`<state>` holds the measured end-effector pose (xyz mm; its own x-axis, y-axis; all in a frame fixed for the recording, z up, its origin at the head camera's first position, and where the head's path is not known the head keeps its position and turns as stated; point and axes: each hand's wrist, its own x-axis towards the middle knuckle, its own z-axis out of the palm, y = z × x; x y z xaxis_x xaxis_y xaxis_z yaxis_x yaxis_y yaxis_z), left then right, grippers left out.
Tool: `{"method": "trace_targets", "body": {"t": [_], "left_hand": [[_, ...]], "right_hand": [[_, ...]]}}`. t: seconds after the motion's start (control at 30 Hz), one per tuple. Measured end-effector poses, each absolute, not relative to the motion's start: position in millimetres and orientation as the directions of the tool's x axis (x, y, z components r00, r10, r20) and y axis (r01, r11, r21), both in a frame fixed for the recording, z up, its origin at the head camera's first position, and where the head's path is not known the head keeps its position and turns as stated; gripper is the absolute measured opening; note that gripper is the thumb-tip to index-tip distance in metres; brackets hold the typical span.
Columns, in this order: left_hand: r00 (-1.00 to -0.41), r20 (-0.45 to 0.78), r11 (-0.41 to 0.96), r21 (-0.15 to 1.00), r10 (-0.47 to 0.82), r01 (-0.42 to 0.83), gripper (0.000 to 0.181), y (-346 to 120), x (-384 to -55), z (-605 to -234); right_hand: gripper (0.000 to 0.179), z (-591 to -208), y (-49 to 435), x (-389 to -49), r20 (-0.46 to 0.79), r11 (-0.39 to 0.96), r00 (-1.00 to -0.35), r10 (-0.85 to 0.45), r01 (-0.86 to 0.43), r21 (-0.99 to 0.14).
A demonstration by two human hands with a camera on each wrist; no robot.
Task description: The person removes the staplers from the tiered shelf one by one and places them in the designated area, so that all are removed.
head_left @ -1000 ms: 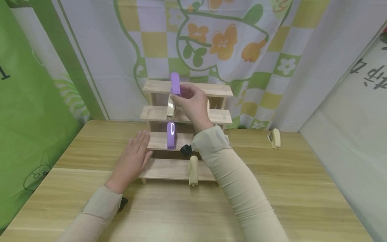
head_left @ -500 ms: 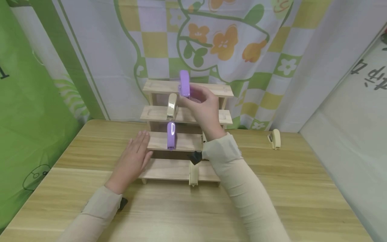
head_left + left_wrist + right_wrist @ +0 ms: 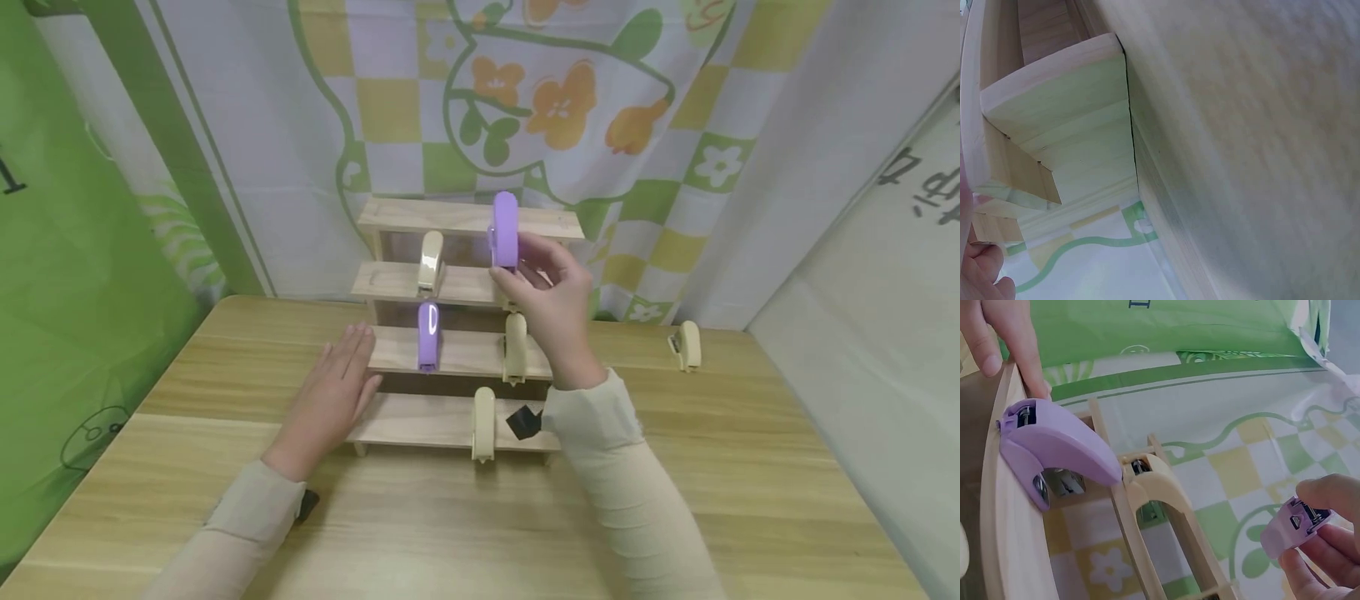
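My right hand (image 3: 558, 304) pinches a purple stapler (image 3: 506, 229) between thumb and fingers, upright before the top tier of a wooden stepped shelf (image 3: 412, 421). In the right wrist view the held purple stapler (image 3: 1285, 532) appears apart from the shelf. My left hand (image 3: 326, 404) rests on the shelf's left end, fingers straight. Another purple stapler (image 3: 428, 336) stands on the second tier from the bottom, with a cream stapler (image 3: 515, 347) to its right. One tier higher stands a cream stapler (image 3: 431, 262). The bottom tier bears another cream stapler (image 3: 483, 423).
A further cream stapler (image 3: 688, 346) stands on the wooden table (image 3: 750, 467), right of the shelf. A patterned curtain (image 3: 405, 108) hangs close behind the shelf. Green cloth (image 3: 90, 275) borders the left side.
My right hand has carried the purple stapler rightward along the top tier, from its left part to right of the middle. The left hand stays in place.
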<state>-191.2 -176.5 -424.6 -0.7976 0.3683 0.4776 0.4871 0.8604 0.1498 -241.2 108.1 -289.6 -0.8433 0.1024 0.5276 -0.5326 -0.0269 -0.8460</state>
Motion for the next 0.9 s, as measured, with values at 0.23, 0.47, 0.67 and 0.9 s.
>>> {"method": "trace_targets", "body": {"t": [0.23, 0.47, 0.67, 0.9], "left_hand": [[-0.802, 0.470, 0.860, 0.157, 0.368, 0.486, 0.065, -177, -192, -425], [-0.821, 0.443, 0.870, 0.159, 0.359, 0.467, 0.066, -176, -191, -424], [-0.816, 0.451, 0.868, 0.156, 0.362, 0.471, 0.065, -176, -192, -424], [-0.812, 0.459, 0.870, 0.149, 0.361, 0.471, 0.066, -177, -192, -425]], "right_hand": [[0.046, -295, 126, -227, 0.527, -0.043, -0.833, 0.169, -0.540, -0.840], [0.050, -303, 147, -220, 0.458, -0.012, -0.862, 0.217, -0.472, -0.882], [0.048, -311, 164, -217, 0.451, 0.030, -0.852, 0.266, -0.461, -0.887], [0.045, -321, 182, -217, 0.443, 0.080, -0.841, 0.309, -0.441, -0.894]]}}
